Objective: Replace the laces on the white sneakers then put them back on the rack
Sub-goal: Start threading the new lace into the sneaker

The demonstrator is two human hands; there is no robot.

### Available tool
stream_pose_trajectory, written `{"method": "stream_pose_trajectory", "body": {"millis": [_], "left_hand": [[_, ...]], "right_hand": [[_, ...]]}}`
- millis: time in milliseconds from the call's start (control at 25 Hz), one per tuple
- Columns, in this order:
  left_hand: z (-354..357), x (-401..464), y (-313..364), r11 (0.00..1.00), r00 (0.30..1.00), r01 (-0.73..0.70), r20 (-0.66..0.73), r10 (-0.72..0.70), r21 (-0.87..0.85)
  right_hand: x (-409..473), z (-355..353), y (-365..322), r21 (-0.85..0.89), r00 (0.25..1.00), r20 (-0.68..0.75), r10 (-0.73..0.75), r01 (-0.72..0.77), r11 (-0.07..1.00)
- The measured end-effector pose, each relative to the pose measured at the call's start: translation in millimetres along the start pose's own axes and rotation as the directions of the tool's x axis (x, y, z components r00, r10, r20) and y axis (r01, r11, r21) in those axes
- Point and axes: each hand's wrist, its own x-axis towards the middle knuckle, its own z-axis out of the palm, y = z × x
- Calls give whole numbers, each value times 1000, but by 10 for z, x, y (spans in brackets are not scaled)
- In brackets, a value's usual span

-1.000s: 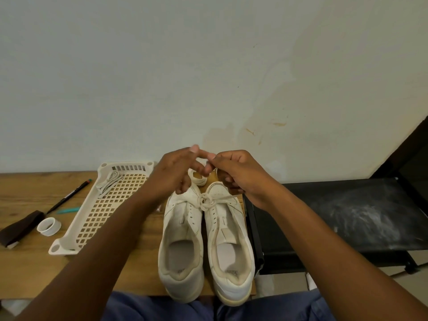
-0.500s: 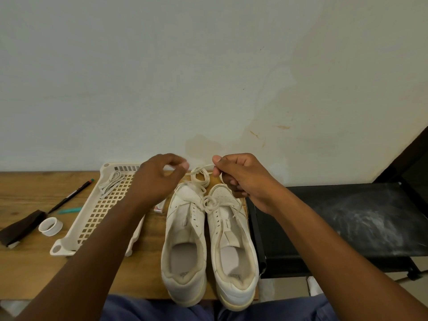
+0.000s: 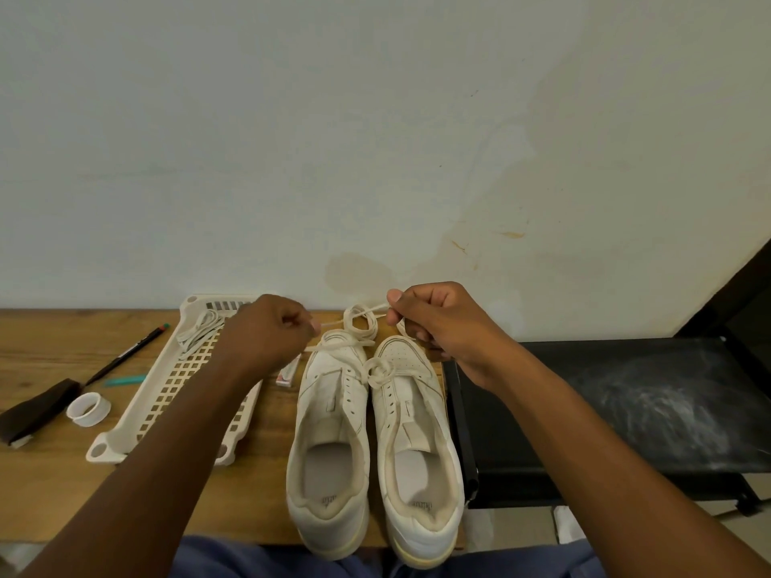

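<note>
Your 2 white sneakers stand side by side on the wooden table (image 3: 50, 486), heels toward you and toes toward the wall (image 3: 375, 139): the left sneaker (image 3: 329, 444) and the right sneaker (image 3: 417, 452) touch along their inner sides. A cream lace (image 3: 359, 323) joins them, knotted between the 2 shoes near the front eyelets and looping loosely above the toes. Your left hand (image 3: 267, 333) has its fingers curled and pinches 1 strand of this lace just left of the left toe. Your right hand (image 3: 434, 319) is also curled, pinching another strand between thumb and forefinger above the right toe; the 2 hands are apart, with the loops lying between them. To the left of the sneakers lies a cream perforated tray (image 3: 167, 394), partly under your left forearm, with a bundle of spare laces (image 3: 198, 333) in its far corner. Further left on the table are a black pen (image 3: 125, 356), a teal object (image 3: 125, 380), a white tape ring (image 3: 88, 408) and a dark brush-like block (image 3: 33, 410). A small red-and-white item (image 3: 288, 374) shows between tray and left sneaker. To the right, touching the table edge, stands a black rack shelf (image 3: 626, 410) with pale dust streaks.
</note>
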Motion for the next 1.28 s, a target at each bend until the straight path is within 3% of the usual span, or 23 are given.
{"method": "stream_pose_trajectory", "body": {"millis": [160, 240, 360, 520, 680, 880, 1040, 1280], "left_hand": [[59, -50, 248, 911, 972, -111, 147, 183, -397], [106, -81, 361, 871, 949, -137, 189, 252, -473], [151, -74, 343, 901, 951, -156, 184, 248, -404], [154, -57, 252, 925, 965, -145, 154, 210, -351], [229, -89, 308, 915, 948, -118, 231, 220, -387], [345, -85, 387, 936, 960, -194, 138, 242, -293], [370, -84, 378, 950, 953, -230, 150, 264, -209], [352, -126, 445, 946, 956, -203, 157, 247, -251]], "right_hand": [[11, 57, 66, -93, 999, 34, -4, 7, 996], [19, 55, 92, -98, 998, 66, 9, -2, 995], [35, 21, 107, -90, 996, 87, 27, -19, 996], [36, 27, 144, -108, 998, 1, 62, -62, 992], [48, 47, 191, -193, 997, -29, 66, -71, 979], [60, 72, 165, -139, 997, 14, 81, -79, 987], [48, 49, 146, -120, 995, -6, 101, -101, 988], [55, 17, 131, -214, 993, -25, 119, -121, 969]]}}
